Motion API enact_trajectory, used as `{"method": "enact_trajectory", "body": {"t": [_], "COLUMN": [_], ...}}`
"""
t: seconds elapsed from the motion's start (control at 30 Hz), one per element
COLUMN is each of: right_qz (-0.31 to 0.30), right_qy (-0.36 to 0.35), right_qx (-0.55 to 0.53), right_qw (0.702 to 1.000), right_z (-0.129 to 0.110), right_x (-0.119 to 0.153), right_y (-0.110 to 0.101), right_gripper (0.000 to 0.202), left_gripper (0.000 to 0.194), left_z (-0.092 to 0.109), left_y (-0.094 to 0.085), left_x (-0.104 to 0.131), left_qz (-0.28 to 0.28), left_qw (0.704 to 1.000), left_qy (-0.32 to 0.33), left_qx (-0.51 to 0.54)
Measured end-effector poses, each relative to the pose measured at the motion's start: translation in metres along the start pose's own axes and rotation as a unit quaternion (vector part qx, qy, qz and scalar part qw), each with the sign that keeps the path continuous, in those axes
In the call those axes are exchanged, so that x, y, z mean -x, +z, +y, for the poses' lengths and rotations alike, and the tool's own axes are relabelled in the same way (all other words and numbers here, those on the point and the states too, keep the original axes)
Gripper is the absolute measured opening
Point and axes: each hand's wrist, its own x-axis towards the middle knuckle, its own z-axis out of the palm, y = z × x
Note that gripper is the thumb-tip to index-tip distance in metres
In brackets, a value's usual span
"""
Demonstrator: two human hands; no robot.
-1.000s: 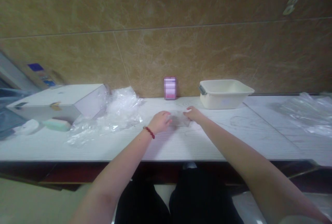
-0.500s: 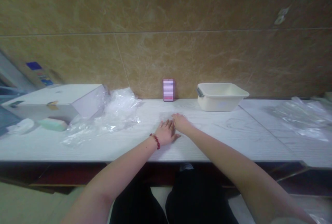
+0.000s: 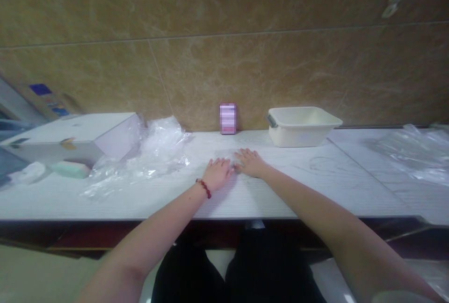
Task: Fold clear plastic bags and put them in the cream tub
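Observation:
My left hand (image 3: pixel 218 174), with a red bead bracelet at the wrist, lies flat on a small clear plastic bag (image 3: pixel 226 154) with its fingers stretched forward. Just to the right, my right hand (image 3: pixel 250 162) also rests flat, its fingers spread over the bag's right side. Much of the bag is hidden under both hands, and I cannot make out anything inside it. The white wood-grain table (image 3: pixel 168 200) lies beneath.
A phone (image 3: pixel 228 119) leans upright against the tiled wall. To its right stands a cream plastic bin (image 3: pixel 298 135). Crumpled clear plastic bags (image 3: pixel 157 148) lie beside a white box (image 3: pixel 73 130) on the left. More clear bags (image 3: pixel 417 153) are piled at the far right.
My hands have moved apart: the left has shifted slightly left, and the right has flattened and spread its fingers. The view has tilted a little.

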Motion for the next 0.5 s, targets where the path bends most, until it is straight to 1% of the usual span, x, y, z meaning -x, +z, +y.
{"method": "enact_trajectory", "body": {"t": [0.07, 0.1, 0.17, 0.23, 0.33, 0.43, 0.5], "right_qz": [-0.004, -0.006, -0.012, -0.022, -0.032, -0.040, -0.035], "right_qy": [0.006, 0.011, 0.021, 0.026, 0.032, 0.050, 0.063], "right_qx": [0.006, 0.009, 0.009, 0.002, -0.006, -0.001, 0.004], "right_qw": [1.000, 1.000, 1.000, 0.999, 0.999, 0.998, 0.997], "right_z": [-0.002, -0.003, -0.004, -0.003, 0.006, 0.019, 0.027], "right_x": [0.001, 0.002, 0.004, 0.007, 0.011, 0.016, 0.021], "right_y": [-0.002, -0.003, -0.005, -0.007, -0.011, -0.014, -0.017], "right_gripper": [0.059, 0.058, 0.056, 0.057, 0.064, 0.068, 0.067], "left_gripper": [0.046, 0.046, 0.047, 0.050, 0.056, 0.066, 0.070], "left_z": [0.001, 0.001, 0.000, -0.004, -0.013, -0.022, -0.026], "left_y": [0.001, 0.003, 0.008, 0.013, 0.017, 0.016, 0.014], "left_x": [-0.015, -0.022, -0.034, -0.040, -0.038, -0.032, -0.030], "left_qz": [0.026, 0.026, 0.000, -0.028, -0.049, -0.049, -0.036], "left_qw": [1.000, 1.000, 1.000, 0.999, 0.997, 0.996, 0.997], "left_qy": [-0.012, -0.015, -0.029, -0.043, -0.054, -0.068, -0.068], "left_qx": [-0.002, -0.001, 0.003, 0.001, -0.005, 0.005, 0.023]}}
